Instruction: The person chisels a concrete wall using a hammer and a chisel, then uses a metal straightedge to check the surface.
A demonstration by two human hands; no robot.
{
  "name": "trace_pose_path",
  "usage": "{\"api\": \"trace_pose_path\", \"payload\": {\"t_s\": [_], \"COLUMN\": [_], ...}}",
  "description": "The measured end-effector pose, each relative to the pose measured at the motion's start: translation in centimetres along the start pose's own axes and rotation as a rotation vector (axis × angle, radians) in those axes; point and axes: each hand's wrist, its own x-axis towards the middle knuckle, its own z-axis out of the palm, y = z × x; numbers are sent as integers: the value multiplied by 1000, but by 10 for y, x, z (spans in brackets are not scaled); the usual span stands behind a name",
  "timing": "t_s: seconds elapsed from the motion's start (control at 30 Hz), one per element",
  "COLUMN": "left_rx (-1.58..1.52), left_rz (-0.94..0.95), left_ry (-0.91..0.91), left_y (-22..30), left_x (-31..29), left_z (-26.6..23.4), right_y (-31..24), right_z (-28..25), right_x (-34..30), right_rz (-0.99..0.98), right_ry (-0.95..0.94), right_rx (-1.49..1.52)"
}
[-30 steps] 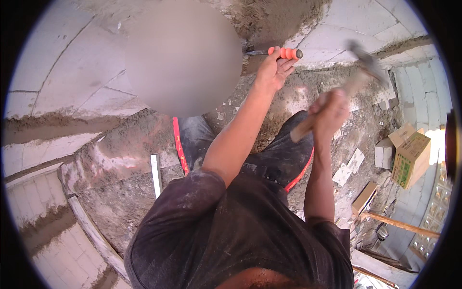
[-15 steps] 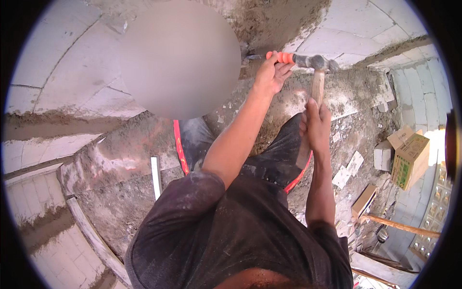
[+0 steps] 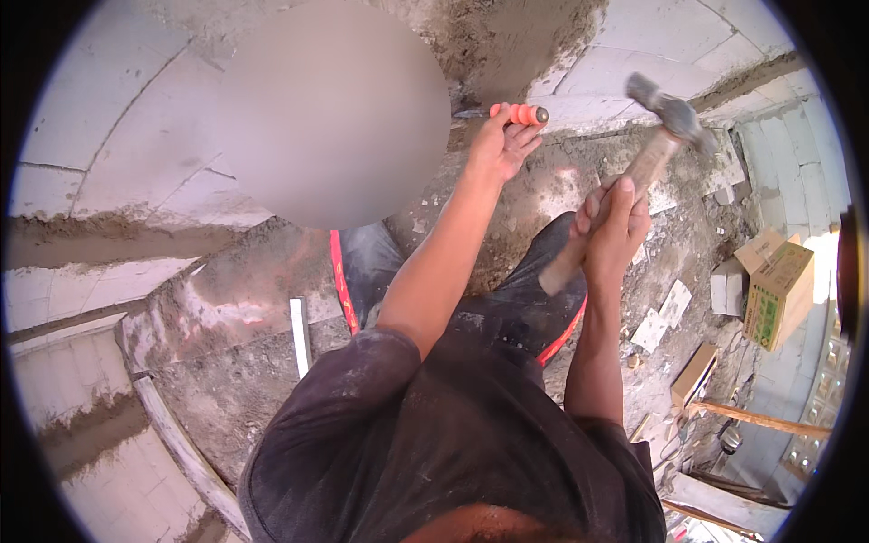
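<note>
My left hand [image 3: 499, 150] is closed on a chisel [image 3: 523, 114] with a ribbed orange grip, its round struck end pointing right. The chisel's shank runs left toward the block wall [image 3: 593, 77], and its tip is hidden by a grey blurred patch. In my right hand [image 3: 617, 226] is a hammer [image 3: 650, 166], gripped around the middle of its wooden handle. Its metal head is up and to the right of the chisel, apart from it and slightly smeared by motion.
An open cardboard box [image 3: 778, 290] stands at the right by a white block wall. Pale tile pieces [image 3: 661, 317] and rubble lie on the dirt floor. A white strip [image 3: 300, 337] lies at left. A wooden stick [image 3: 760, 420] extends at lower right.
The hammer head has moved off the chisel's struck end, up and to the right. My right hand has shifted right with it. My left hand and the chisel moved slightly left.
</note>
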Motion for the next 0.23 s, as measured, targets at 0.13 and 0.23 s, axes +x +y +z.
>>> {"api": "trace_pose_path", "payload": {"t_s": [0.13,0.23], "left_rx": [-29,21], "left_rz": [-43,-70], "left_ry": [-28,8], "left_y": [6,15], "left_x": [0,4], "left_z": [-1,-36], "right_y": [34,46], "right_z": [-5,-16], "right_x": [11,-19], "right_rz": [15,242], "right_ry": [-49,-239], "right_rx": [-178,-318]}}
